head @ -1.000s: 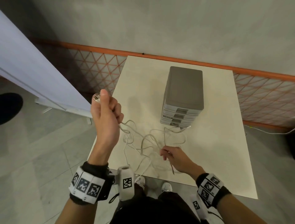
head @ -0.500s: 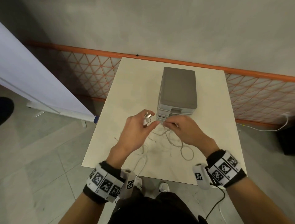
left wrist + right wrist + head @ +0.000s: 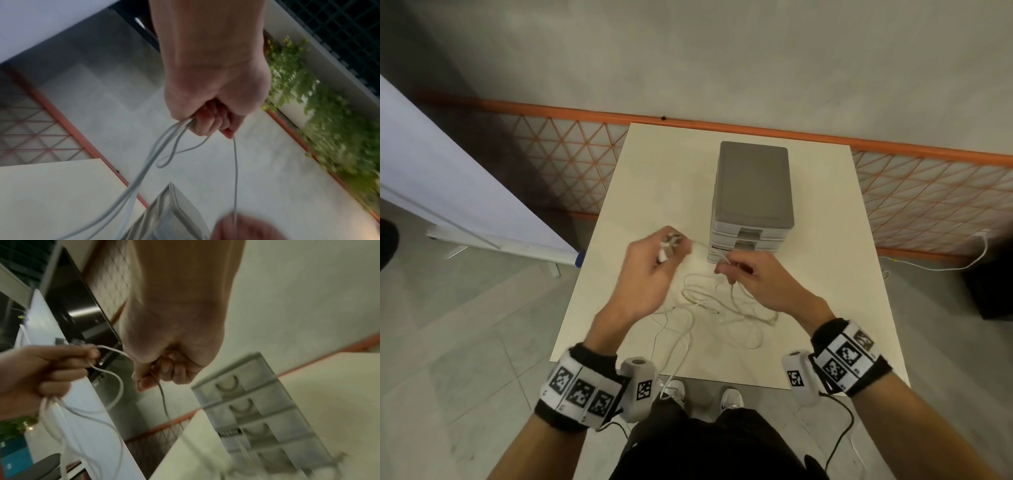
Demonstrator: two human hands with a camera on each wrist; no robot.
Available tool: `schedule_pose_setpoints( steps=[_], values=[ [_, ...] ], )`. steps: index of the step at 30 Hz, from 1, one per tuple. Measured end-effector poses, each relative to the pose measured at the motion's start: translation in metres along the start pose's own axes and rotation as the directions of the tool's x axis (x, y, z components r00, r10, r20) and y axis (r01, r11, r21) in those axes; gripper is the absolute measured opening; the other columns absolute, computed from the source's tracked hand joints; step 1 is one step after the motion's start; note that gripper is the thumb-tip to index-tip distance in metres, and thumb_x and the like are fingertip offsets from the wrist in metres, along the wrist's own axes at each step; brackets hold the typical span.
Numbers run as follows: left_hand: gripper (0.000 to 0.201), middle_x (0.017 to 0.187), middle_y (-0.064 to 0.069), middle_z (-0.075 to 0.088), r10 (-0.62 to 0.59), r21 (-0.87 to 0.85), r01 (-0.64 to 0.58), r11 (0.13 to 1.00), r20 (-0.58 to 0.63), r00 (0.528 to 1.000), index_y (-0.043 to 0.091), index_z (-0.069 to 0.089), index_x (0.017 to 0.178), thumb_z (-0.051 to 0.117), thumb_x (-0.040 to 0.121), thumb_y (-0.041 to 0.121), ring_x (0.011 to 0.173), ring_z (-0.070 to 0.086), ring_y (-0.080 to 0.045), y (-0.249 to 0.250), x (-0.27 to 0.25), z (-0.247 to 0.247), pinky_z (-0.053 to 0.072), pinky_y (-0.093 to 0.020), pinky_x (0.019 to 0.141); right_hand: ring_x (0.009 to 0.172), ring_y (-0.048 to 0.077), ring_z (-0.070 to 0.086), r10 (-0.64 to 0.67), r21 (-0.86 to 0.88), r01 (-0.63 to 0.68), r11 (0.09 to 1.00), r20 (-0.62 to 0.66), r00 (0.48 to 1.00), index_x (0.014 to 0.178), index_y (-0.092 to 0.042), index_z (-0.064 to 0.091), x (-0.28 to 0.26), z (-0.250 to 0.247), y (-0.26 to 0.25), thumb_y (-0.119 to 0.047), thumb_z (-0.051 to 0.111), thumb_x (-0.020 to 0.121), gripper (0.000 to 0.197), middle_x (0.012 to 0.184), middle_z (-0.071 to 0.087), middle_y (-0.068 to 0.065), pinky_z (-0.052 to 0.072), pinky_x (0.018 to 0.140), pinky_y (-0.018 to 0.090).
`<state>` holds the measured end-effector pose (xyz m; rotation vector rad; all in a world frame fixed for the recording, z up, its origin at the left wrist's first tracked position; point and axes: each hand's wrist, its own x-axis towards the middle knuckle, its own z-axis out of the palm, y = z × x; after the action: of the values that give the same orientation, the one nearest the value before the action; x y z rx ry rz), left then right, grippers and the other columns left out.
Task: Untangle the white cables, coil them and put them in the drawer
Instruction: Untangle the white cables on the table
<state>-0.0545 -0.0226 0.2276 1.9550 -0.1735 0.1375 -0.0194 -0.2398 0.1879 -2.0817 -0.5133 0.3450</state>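
Loose white cables [image 3: 709, 308] piled on the near part of the table [image 3: 825, 308]. Left hand [image 3: 650, 270] curled tight on several strands, right hand [image 3: 756, 281] pinching one. Farther back, shut grey drawers [image 3: 751, 219].

No words, brands or numbers are showing clearly enough to read. Black-and-white square code tags are sitting on both wristbands [image 3: 582, 394] and on the small wrist cameras [image 3: 644, 390]. A dark label on the drawer unit [image 3: 751, 246], at 12 o'clock on the worktop [image 3: 825, 308], is staying too blurred to make out.
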Motion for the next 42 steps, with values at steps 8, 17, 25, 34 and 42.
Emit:
schedule_pose_setpoints(
  steps=[8,17,25,34,42],
  values=[
    [0.021,0.049,0.016,0.046,-0.117,-0.124,0.086,0.989,-0.274,0.954,0.020,0.063,0.075,0.059,0.095,0.017,0.047,0.035,-0.003,-0.010,-0.019,-0.058,0.029,-0.021,0.050,0.061,0.002,0.051,0.164,-0.077,-0.165,0.983,-0.024,0.986,0.072,-0.028,0.062,-0.015,0.015,0.063,-0.019,0.055,0.100,0.030,0.073,0.066,-0.001,0.038,0.063,0.018],
    [0.043,0.088,-0.007,0.071,-0.207,0.383,0.215,0.898,-0.061,0.976,0.022,0.054,0.142,0.056,0.100,0.030,0.089,0.066,-0.028,-0.014,-0.028,-0.029,0.051,-0.033,0.080,0.086,0.021,0.063,0.122,-0.550,-0.169,0.818,-0.122,0.985,0.105,-0.026,0.073,-0.008,0.016,0.055,-0.037,0.050,0.101,0.026,0.098,0.066,-0.008,0.050,0.072,0.036],
    [0.044,0.101,-0.008,0.072,-0.169,0.526,-0.002,0.851,0.278,0.946,0.029,0.045,0.146,0.050,0.102,0.029,0.091,0.065,-0.032,-0.012,-0.016,0.043,0.053,-0.040,0.070,0.077,0.014,0.053,0.062,-0.347,-0.070,0.935,-0.035,0.997,0.122,-0.010,0.069,-0.010,0.014,0.029,-0.011,0.052,0.099,0.029,0.084,0.057,-0.001,0.043,0.073,0.026],
    [0.019,0.061,0.013,0.049,-0.078,0.310,-0.010,0.951,0.272,0.959,0.025,0.049,0.083,0.055,0.101,0.029,0.057,0.047,-0.010,-0.031,-0.011,0.048,0.033,-0.024,0.054,0.075,-0.009,0.059,-0.018,-0.204,-0.004,0.979,-0.107,0.994,0.114,-0.012,0.072,-0.017,0.003,0.024,-0.010,0.057,0.098,0.023,0.086,0.063,-0.019,0.040,0.070,0.005],
    [0.029,0.058,0.010,0.048,-0.079,-0.038,0.078,0.996,-0.016,0.997,0.003,0.056,0.075,0.057,0.100,0.016,0.055,0.040,-0.004,-0.002,-0.022,0.013,0.032,-0.018,0.053,0.066,-0.006,0.057,0.089,-0.075,-0.102,0.992,-0.158,0.983,0.095,-0.006,0.072,-0.016,0.021,0.053,-0.011,0.059,0.097,0.013,0.075,0.064,-0.011,0.040,0.059,0.007]
  ],
)
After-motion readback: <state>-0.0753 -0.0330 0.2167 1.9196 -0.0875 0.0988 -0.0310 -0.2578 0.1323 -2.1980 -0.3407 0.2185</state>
